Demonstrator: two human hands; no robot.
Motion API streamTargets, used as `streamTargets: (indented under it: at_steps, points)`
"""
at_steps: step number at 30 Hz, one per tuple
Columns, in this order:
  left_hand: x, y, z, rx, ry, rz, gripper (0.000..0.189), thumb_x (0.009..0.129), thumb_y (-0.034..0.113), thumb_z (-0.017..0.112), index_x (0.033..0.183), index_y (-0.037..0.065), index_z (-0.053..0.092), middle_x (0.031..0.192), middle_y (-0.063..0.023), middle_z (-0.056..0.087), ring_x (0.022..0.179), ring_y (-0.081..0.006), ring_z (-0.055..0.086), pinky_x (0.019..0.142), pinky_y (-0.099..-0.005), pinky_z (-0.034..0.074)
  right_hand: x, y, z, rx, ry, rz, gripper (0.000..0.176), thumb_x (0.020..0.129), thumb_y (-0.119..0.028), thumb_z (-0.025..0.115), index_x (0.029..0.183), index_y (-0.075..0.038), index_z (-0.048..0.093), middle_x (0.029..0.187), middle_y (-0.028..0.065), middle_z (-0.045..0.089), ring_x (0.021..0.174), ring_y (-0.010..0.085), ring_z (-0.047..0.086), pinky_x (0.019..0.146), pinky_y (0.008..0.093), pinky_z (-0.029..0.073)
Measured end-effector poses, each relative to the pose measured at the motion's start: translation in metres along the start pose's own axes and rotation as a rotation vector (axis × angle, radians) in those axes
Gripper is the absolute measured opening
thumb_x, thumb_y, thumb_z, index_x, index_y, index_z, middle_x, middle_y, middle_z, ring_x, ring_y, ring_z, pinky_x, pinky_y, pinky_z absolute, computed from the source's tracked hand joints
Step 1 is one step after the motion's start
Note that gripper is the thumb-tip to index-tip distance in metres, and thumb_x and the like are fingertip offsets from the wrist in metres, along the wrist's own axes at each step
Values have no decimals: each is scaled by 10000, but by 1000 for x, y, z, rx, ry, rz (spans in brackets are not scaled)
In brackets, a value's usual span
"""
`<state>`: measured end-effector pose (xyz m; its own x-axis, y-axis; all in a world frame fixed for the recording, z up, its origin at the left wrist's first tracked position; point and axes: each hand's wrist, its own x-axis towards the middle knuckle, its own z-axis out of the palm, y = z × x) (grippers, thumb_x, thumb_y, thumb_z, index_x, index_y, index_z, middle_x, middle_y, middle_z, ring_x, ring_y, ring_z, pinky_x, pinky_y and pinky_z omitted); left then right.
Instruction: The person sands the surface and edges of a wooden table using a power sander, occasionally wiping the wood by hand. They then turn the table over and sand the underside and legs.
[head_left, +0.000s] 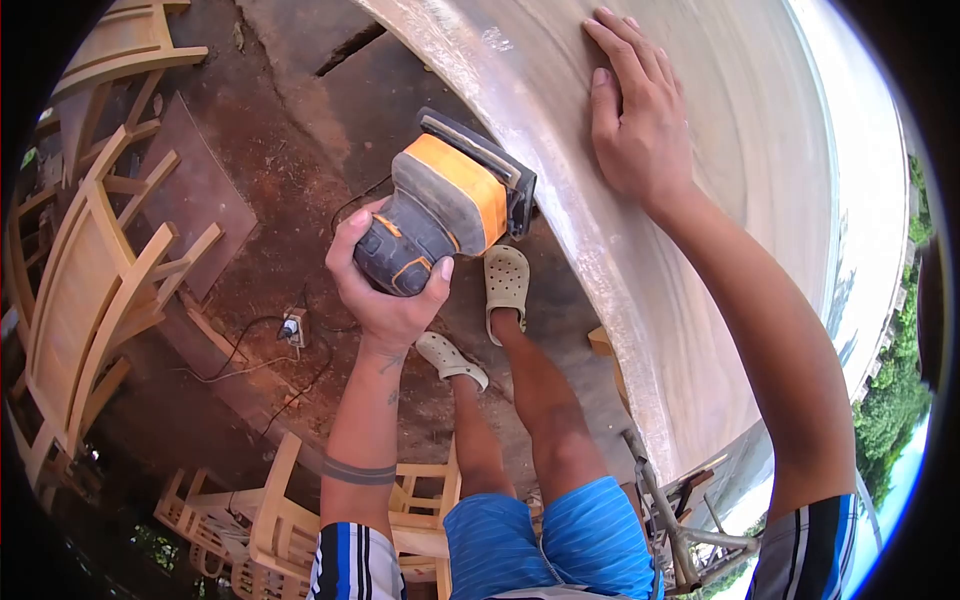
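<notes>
My left hand (pixel 385 290) is closed around the dark rounded body of an orange and black electric sander (pixel 440 205). The sander's flat pad is turned up and to the right, close by the edge of a large wooden slab (pixel 740 150). On the slab's smooth, grained top lies my right hand (pixel 643 115), palm down with its fingers stretched out. A rough, pale live edge (pixel 560 215) runs along the slab's near left side.
Wooden chairs (pixel 85 300) lie at the left, with more wooden frames (pixel 275 515) at the bottom. An outlet box (pixel 295 328) with a plug and cords sits on the dirty floor. A metal frame (pixel 680 530) stands at lower right.
</notes>
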<state>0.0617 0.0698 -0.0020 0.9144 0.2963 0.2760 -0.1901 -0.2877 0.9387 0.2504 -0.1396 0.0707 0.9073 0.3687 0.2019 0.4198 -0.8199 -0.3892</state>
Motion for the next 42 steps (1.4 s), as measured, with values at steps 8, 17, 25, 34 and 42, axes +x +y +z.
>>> streamTargets:
  at_steps: [8,17,25,34,42]
  points:
    - [-33,61,5,188,-128,100,870,666,38,835,1406,138,390,1275,-247,517,1088,-355,589,895,-444,535,-7,14,15,-86,56,-74,400,1007,-144,462,1396,-121,552,1505,74,497,1449,288,389,1203,432,289]
    - [82,107,-9,559,-203,56,794,624,31,834,1349,188,548,1126,-139,560,950,-315,648,809,-412,574,-6,13,13,-48,70,-64,411,983,-129,473,1386,-98,544,1496,81,501,1438,290,400,1212,460,274]
    - [138,116,-17,679,-146,-116,692,687,76,813,1325,168,562,1023,-149,622,896,-290,665,808,-408,554,-7,11,12,-22,66,-35,411,979,-132,472,1382,-99,543,1491,82,501,1436,287,403,1211,458,273]
    - [105,148,-4,670,-405,-191,739,685,44,817,1362,141,538,1113,-168,596,984,-301,666,865,-398,545,-8,12,13,-22,67,-33,406,987,-134,468,1385,-106,544,1489,80,504,1438,284,401,1213,465,269]
    - [86,166,8,711,-579,-115,789,660,54,824,1376,191,521,1107,-167,572,939,-342,663,808,-426,572,-8,14,14,-1,69,-33,397,1004,-131,453,1391,-110,539,1494,70,501,1442,279,395,1215,462,261]
